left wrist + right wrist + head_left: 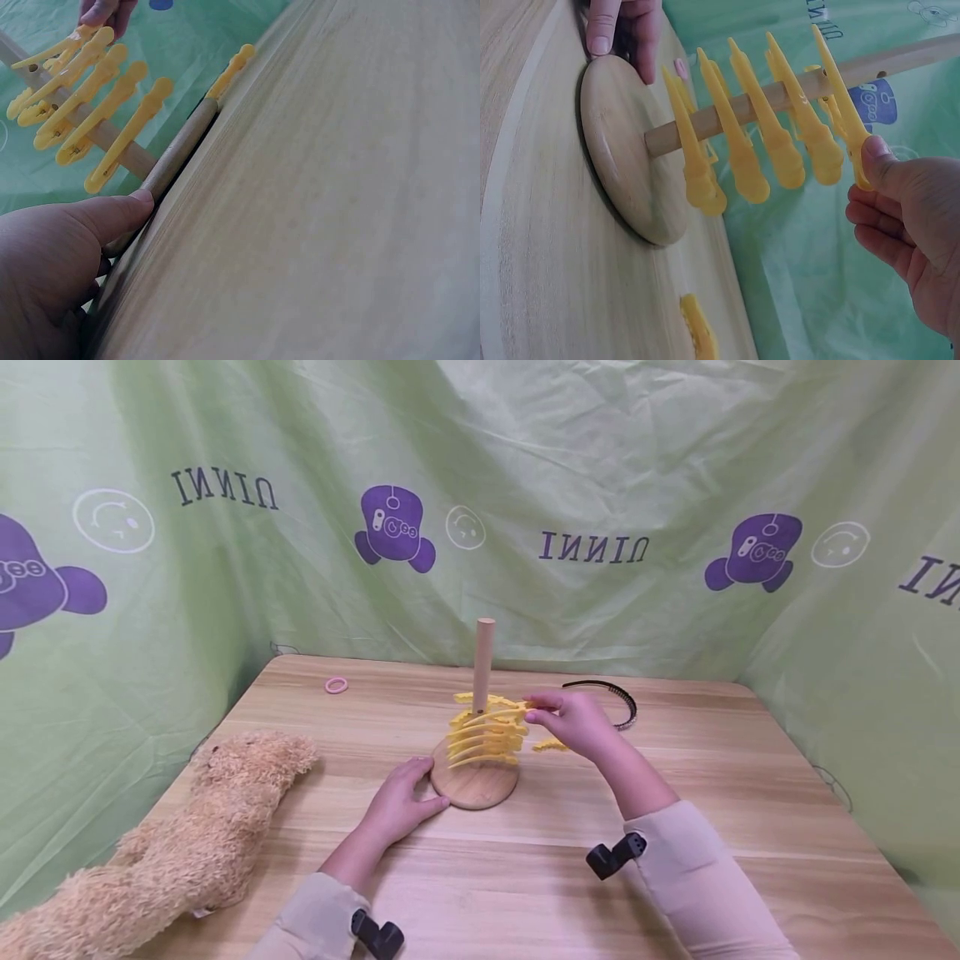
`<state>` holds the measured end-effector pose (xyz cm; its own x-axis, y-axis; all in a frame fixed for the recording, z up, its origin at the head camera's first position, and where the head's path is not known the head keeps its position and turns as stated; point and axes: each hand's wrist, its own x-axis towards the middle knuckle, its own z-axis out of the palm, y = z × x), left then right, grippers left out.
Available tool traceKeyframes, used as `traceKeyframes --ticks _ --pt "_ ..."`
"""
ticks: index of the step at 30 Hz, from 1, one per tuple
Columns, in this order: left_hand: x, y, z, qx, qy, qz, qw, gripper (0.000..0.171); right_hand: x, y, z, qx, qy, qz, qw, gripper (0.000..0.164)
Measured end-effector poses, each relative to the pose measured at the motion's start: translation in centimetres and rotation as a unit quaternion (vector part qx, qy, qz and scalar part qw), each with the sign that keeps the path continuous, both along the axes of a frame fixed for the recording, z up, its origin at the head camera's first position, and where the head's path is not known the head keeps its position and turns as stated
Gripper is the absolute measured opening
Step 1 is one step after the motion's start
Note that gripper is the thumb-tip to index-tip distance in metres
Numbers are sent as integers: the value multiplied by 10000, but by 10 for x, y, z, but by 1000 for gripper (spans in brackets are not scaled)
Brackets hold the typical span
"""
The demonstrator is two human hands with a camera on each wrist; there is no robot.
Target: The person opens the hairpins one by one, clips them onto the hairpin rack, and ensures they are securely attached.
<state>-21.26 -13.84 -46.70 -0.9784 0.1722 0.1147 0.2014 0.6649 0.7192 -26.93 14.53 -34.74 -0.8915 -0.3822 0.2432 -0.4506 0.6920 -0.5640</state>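
A wooden stand has a round base (480,789) and an upright post (483,660). Several yellow alligator hair clips (487,750) are clipped along the post, one above another. My left hand (401,797) holds the near left edge of the base, thumb at the front of the rim and fingers on its left side. My right hand (576,722) pinches the end of the uppermost front yellow hair clip (838,97) between thumb and fingers; its jaws lie against the post. Another yellow hair clip (697,326) lies on the table right of the base.
A black headband (618,692) lies behind my right hand. At the back left is a pink hair tie (336,685). A fluffy tan plush toy (217,827) covers the table's left side. Green printed cloth (480,460) hangs behind the wooden table (510,893).
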Motion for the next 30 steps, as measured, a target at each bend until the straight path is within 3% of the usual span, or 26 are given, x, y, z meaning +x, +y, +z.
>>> traceKeyframes --ticks 30 --pt "-1 0 0 -24 16 -1 10000 70 1 -9 6 231 -42 280 9993 38"
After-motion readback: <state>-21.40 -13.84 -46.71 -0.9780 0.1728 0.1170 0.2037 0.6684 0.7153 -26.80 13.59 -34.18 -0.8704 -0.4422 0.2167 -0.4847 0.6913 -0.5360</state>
